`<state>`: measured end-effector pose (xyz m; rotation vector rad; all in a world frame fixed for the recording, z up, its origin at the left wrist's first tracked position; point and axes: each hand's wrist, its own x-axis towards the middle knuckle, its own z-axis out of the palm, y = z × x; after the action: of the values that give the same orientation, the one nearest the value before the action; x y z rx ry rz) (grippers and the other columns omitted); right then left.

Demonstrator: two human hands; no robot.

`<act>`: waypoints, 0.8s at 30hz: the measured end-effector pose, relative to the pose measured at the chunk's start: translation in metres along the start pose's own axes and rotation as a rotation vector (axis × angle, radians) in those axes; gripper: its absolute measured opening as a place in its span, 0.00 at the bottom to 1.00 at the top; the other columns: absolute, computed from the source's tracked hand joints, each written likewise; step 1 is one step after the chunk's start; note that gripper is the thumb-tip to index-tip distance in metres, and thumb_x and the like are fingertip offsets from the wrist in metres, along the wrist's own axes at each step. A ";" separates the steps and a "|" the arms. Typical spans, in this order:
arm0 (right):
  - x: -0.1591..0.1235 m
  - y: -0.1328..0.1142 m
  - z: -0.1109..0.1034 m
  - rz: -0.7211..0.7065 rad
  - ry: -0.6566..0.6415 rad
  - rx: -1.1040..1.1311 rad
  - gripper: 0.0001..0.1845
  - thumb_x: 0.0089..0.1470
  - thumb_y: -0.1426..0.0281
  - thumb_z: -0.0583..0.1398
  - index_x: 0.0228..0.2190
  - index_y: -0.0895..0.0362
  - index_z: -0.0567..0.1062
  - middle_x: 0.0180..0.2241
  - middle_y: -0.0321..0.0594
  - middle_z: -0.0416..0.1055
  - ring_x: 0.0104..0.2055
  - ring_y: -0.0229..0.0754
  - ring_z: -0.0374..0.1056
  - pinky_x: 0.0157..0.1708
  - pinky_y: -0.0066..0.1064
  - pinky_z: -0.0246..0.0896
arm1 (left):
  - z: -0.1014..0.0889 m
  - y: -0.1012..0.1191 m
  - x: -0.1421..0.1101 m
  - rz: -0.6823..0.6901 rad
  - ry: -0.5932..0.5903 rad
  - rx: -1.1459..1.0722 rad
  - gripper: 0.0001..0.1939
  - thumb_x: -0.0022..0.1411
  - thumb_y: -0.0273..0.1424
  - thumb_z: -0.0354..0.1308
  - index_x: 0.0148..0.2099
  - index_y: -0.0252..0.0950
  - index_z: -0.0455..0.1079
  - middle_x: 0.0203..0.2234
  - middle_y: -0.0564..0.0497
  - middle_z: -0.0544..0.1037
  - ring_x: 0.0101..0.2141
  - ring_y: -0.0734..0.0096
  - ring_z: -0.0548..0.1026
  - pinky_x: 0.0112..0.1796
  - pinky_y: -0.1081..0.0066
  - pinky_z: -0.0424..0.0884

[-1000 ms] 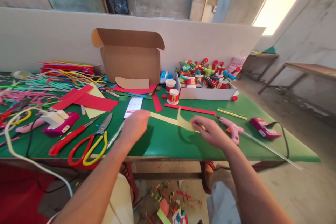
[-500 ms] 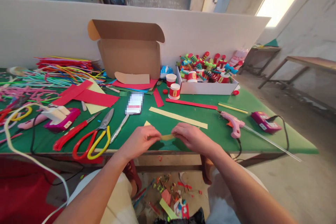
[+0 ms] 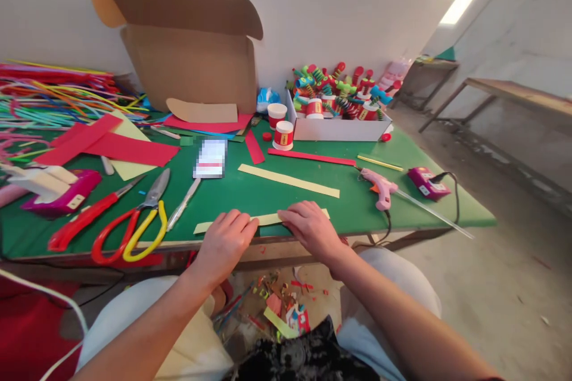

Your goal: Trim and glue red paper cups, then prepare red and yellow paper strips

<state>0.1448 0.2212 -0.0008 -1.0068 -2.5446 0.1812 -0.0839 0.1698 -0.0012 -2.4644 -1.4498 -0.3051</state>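
Note:
Near the front edge of the table, a pale yellow paper strip [image 3: 269,219] runs under both of my hands, with its two ends sticking out past them. My left hand [image 3: 227,241] has its fingers curled over the left part of the strip. The fingers of my right hand [image 3: 311,231] are closed on it further right; the fingertips are partly hidden. Just beyond lies a second pale yellow strip [image 3: 289,181], flat on the green tabletop [image 3: 250,199]. Behind that is a long red strip [image 3: 311,157].
Scissors [image 3: 149,205], a red-handled knife [image 3: 92,214] and a phone [image 3: 210,158] lie left. A pink glue gun [image 3: 379,186] rests right. Paper cups [image 3: 283,135] stand before a white box [image 3: 342,129] of colourful figures. An open cardboard box [image 3: 190,68] stands behind.
The strip, earlier mostly covered and held just above the table, now lies stretched along its front edge. My hands have pressed down over it, and the view has tilted downward.

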 end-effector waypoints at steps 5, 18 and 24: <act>0.012 -0.003 0.009 -0.028 -0.017 0.086 0.11 0.65 0.71 0.57 0.42 0.55 0.81 0.36 0.43 0.76 0.38 0.43 0.65 0.38 0.33 0.57 | 0.004 0.002 0.001 0.000 0.103 -0.051 0.13 0.70 0.24 0.49 0.40 0.35 0.75 0.35 0.46 0.78 0.36 0.62 0.70 0.37 0.64 0.63; 0.014 -0.007 -0.002 0.387 -0.027 0.408 0.05 0.56 0.71 0.66 0.27 0.53 0.81 0.31 0.37 0.76 0.38 0.41 0.69 0.41 0.34 0.56 | 0.000 -0.013 0.016 -0.258 -0.077 -0.529 0.11 0.68 0.28 0.54 0.33 0.38 0.73 0.30 0.51 0.76 0.35 0.66 0.70 0.38 0.66 0.63; 0.023 -0.011 -0.005 0.450 -0.112 0.336 0.07 0.55 0.72 0.66 0.25 0.56 0.77 0.29 0.37 0.73 0.37 0.42 0.67 0.38 0.33 0.55 | -0.005 -0.018 0.031 -0.317 -0.255 -0.491 0.10 0.66 0.28 0.57 0.30 0.38 0.69 0.27 0.53 0.75 0.34 0.64 0.70 0.35 0.67 0.60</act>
<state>0.1249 0.2291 0.0143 -1.4387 -2.2340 0.7799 -0.0855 0.2020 0.0150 -2.7107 -2.0960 -0.4725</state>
